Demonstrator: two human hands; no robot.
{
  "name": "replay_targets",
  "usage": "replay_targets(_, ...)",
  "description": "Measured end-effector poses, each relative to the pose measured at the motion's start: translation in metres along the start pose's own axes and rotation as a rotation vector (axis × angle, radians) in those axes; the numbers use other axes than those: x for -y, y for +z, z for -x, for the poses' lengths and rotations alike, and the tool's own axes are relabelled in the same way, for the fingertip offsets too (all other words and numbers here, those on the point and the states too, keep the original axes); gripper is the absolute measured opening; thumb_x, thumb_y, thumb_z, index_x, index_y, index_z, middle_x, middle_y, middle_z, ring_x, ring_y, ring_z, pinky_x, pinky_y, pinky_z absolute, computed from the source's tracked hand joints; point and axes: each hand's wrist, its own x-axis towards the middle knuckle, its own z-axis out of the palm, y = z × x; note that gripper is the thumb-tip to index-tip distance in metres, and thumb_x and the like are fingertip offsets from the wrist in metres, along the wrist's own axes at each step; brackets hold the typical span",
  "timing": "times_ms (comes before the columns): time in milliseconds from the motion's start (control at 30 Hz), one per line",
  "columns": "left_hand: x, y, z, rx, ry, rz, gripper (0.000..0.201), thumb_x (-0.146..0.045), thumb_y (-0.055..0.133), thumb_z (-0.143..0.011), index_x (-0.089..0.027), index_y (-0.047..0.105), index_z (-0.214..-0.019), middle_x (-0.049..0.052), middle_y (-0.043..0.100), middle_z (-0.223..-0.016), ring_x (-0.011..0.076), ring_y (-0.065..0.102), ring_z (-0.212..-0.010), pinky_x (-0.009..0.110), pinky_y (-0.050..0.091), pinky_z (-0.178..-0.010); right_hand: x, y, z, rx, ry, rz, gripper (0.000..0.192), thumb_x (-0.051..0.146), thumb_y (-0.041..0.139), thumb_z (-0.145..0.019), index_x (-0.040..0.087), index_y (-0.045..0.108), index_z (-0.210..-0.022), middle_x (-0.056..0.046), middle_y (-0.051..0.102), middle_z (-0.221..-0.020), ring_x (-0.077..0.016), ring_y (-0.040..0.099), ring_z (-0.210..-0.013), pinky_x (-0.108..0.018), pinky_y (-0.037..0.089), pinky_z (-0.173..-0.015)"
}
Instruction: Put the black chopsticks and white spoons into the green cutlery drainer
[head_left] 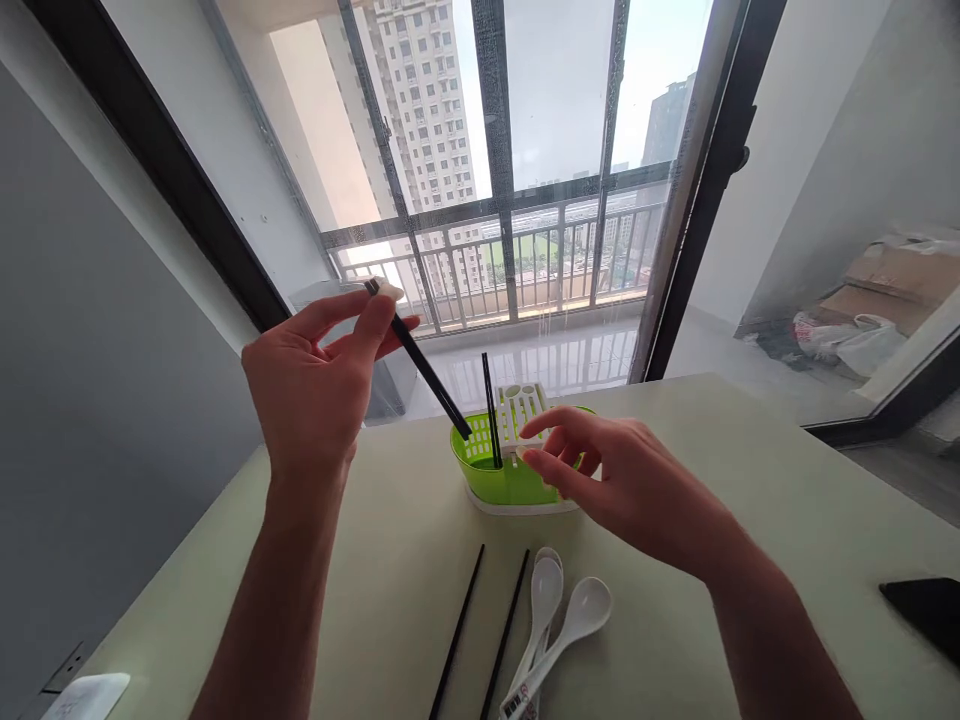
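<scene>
Two bare hands (319,385), long slender fingers (566,420), narrow wrists (309,480), uncovered forearms (274,590)

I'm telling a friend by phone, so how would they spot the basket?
On the pale table before the big window, look beyond the white spoons. The basket stands there with black chopsticks leaning inside, set apart by its bright green colour.
</scene>
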Motion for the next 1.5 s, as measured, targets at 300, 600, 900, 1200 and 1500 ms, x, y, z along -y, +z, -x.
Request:
replay_targets(300, 0.093, 0.039, 0.007, 0.162, -0.218, 0.11, 0.039, -0.047, 0.083, -0.077, -0.015, 0.079, -0.098, 0.004, 0.081, -0.083, 0.0247, 0.081, -0.077, 0.031, 0.064, -0.079, 0.004, -0.004, 0.003, -0.026, 0.011, -0.044, 0.024, 0.046, 0.058, -0.099, 0.026, 0.07, -0.1, 0.001, 0.072, -0.071, -0.0152, 0.065, -0.06, -0.028, 0.05, -0.06)
replay_targets(600, 0.132, 0.067, 0.026, 0.276, -0.265, -0.002, 0.037, -0.049, 0.081, -0.079, -0.018, 0.08, -0.098, 0.007, 0.082, -0.08, 0.0264, 0.081, -0.08, 0.03, 0.061, -0.079, 0.006, -0.002, 0.001, -0.007, 0.001, -0.064, 0.019, 0.041, 0.059, -0.098, 0.026, 0.07, -0.096, 0.002, 0.072, -0.07, -0.0146, 0.065, -0.058, -0.026, 0.049, -0.059)
replay_targets(900, 0.149, 0.074, 0.03, 0.324, -0.291, 0.039, 0.042, -0.054, 0.08, -0.079, -0.016, 0.08, -0.099, 0.007, 0.082, -0.08, 0.0265, 0.081, -0.081, 0.028, 0.061, -0.076, 0.005, 0.001, 0.0, 0.033, -0.018, -0.045, 0.014, 0.034, 0.06, -0.097, 0.025, 0.071, -0.1, 0.002, 0.071, -0.072, -0.0139, 0.066, -0.061, -0.025, 0.048, -0.059)
replay_targets(1200, 0.162, 0.076, 0.033, 0.343, -0.331, 0.085, 0.044, -0.054, 0.08, -0.078, -0.015, 0.079, -0.1, 0.007, 0.082, -0.083, 0.024, 0.08, -0.08, 0.03, 0.063, -0.077, 0.005, 0.002, -0.001, 0.048, -0.026, -0.041, 0.015, 0.033, 0.06, -0.097, 0.025, 0.071, -0.101, 0.003, 0.071, -0.071, -0.0121, 0.064, -0.059, -0.023, 0.047, -0.059)
replay_targets(1500, 0.173, 0.073, 0.034, 0.407, -0.206, -0.038, 0.033, -0.05, 0.076, -0.082, -0.02, 0.083, -0.095, 0.008, 0.082, -0.102, 0.0235, 0.077, -0.093, 0.034, 0.061, -0.086, 0.005, 0.001, -0.001, 0.071, -0.033, -0.033, 0.014, 0.031, 0.059, -0.098, 0.024, 0.07, -0.102, 0.004, 0.071, -0.072, -0.011, 0.065, -0.061, -0.021, 0.048, -0.059)
